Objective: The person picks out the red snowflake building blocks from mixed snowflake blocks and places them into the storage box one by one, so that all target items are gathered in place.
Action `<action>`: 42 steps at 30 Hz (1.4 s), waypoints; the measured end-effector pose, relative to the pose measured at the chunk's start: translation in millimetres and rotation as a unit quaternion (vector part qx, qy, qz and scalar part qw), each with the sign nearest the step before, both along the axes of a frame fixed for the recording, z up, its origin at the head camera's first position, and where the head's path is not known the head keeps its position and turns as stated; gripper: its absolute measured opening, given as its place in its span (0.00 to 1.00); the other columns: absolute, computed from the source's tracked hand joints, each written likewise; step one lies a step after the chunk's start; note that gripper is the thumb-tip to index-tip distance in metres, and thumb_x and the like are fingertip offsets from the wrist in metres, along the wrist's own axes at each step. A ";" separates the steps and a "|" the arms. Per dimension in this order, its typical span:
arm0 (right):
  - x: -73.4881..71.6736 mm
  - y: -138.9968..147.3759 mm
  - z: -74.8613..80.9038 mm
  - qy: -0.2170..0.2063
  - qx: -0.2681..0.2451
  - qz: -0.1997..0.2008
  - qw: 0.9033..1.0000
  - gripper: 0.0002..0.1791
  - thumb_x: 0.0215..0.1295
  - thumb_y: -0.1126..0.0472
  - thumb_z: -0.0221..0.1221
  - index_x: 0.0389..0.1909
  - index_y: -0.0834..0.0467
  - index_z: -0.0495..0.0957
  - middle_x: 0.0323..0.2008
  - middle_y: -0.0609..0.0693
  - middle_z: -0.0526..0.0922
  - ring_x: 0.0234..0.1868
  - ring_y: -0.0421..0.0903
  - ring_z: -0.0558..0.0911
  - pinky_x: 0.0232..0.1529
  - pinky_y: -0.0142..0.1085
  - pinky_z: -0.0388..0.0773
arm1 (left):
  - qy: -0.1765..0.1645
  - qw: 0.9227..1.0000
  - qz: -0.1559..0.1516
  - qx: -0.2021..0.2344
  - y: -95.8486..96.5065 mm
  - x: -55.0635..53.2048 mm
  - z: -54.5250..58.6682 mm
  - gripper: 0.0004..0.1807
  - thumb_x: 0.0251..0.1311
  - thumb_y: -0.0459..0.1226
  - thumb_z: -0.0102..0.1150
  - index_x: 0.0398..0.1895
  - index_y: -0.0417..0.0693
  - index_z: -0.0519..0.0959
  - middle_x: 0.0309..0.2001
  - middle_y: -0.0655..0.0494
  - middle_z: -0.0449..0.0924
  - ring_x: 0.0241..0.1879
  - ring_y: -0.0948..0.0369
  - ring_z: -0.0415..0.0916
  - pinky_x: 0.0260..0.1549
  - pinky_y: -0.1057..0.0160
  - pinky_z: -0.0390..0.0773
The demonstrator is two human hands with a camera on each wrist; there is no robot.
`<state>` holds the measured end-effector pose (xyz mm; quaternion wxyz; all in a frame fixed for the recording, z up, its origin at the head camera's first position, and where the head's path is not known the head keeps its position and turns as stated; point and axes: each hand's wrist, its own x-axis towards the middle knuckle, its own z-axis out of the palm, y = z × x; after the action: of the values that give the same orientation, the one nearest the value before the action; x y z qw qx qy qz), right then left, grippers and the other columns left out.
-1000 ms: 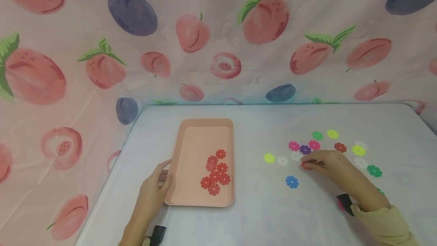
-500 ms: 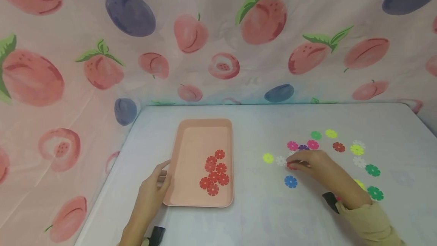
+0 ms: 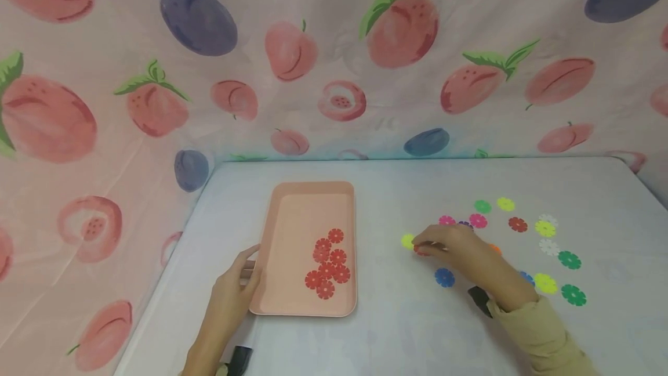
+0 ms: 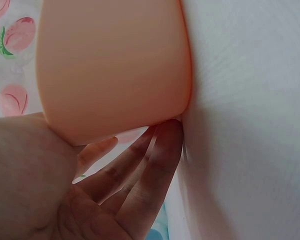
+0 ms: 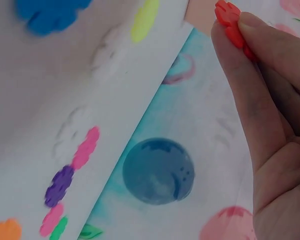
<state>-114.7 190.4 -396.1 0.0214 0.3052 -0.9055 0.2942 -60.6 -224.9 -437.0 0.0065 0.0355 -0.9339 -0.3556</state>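
Observation:
A red flower-shaped plastic disc [image 5: 231, 26] is pinched between the thumb and fingertips of my right hand [image 3: 459, 251], over the right half of the table. In the head view, that hand partly covers a yellow disc [image 3: 407, 241]. My left hand [image 3: 232, 292] grips the near left side of a shallow peach tray [image 3: 292, 303]. Seen from the left wrist, the thumb goes over the rim and the fingers [image 4: 160, 155] reach the tray's lower edge. Several red discs [image 3: 326, 270] lie grouped inside the tray, toward its right side.
Loose discs of several colours lie right of the tray, among them a blue disc [image 3: 445, 277], a brownish-red disc [image 3: 518, 224] and a green disc [image 3: 574, 295]. A fruit-print cloth [image 3: 339, 45] hangs behind the white table [image 3: 386, 329] and along its left.
My right hand has moved left toward the tray with the red disc, uncovering discs behind it. My left hand stays at the tray, and the tray's red discs lie as before.

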 end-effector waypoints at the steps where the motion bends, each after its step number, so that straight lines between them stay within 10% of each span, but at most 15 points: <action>1: -1.0 -2.2 0.1 0.006 -0.003 0.009 1.000 0.10 0.52 0.70 0.71 0.37 0.60 0.87 0.33 0.45 0.88 0.34 0.42 0.86 0.37 0.35 0.86 | 0.000 1.000 0.000 -0.001 0.1 0.1 0.0 0.25 0.72 0.37 0.54 0.71 0.55 0.67 0.52 0.43 0.83 0.45 0.48 0.84 0.43 0.52 0.85; 42: -12.7 -79.4 10.7 -0.042 0.024 0.080 0.996 0.12 0.56 0.65 0.70 0.43 0.58 0.87 0.39 0.48 0.89 0.43 0.43 0.87 0.46 0.34 0.85 | 0.004 1.000 -0.002 -0.001 -1.4 -0.8 -2.4 0.25 0.72 0.37 0.53 0.70 0.54 0.67 0.51 0.42 0.83 0.45 0.48 0.84 0.44 0.51 0.85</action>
<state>-127.4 111.0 -385.4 -0.0472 0.3641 -0.8851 0.2860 -61.4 -226.3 -439.4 0.0099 0.0320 -0.9342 -0.3553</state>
